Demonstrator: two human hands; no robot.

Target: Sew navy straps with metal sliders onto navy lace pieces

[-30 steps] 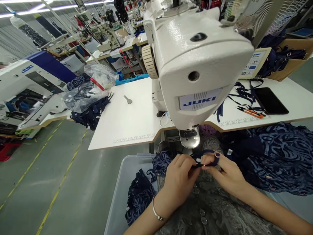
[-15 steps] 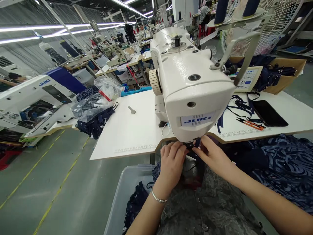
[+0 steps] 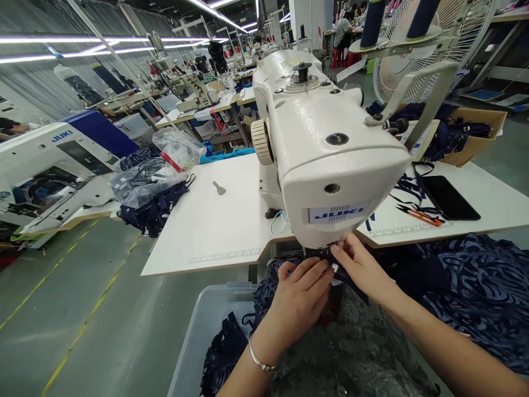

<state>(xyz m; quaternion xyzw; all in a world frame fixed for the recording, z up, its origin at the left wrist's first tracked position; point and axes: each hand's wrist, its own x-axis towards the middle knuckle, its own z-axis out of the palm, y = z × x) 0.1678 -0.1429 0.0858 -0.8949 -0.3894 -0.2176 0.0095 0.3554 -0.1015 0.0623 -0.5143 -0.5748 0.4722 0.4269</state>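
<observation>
A white JUKI sewing machine (image 3: 326, 160) stands before me, its lower end hiding the needle area. Just beneath its head is dark navy fabric (image 3: 349, 278). My left hand (image 3: 300, 298), a silver bangle on its wrist, is closed on the near edge of this fabric with its fingers together. On the other side my right hand (image 3: 363, 270) pinches the fabric between thumb and fingers close under the head. Patterned blue fabric (image 3: 270, 292) hangs to the left of the machine's lower end.
On the white table (image 3: 223, 220) lie a small metal piece (image 3: 219, 188), orange-handled snips (image 3: 421, 215) and a black phone (image 3: 450, 197). A clear plastic bin (image 3: 188, 342) with navy pieces stands below left. Patterned garments (image 3: 487, 292) lie at right; a cardboard box (image 3: 475, 143) stands behind.
My left hand has shifted down and right along the fabric, fingers now more stretched across it. The right hand stays near the head, and more navy fabric shows between the hands.
</observation>
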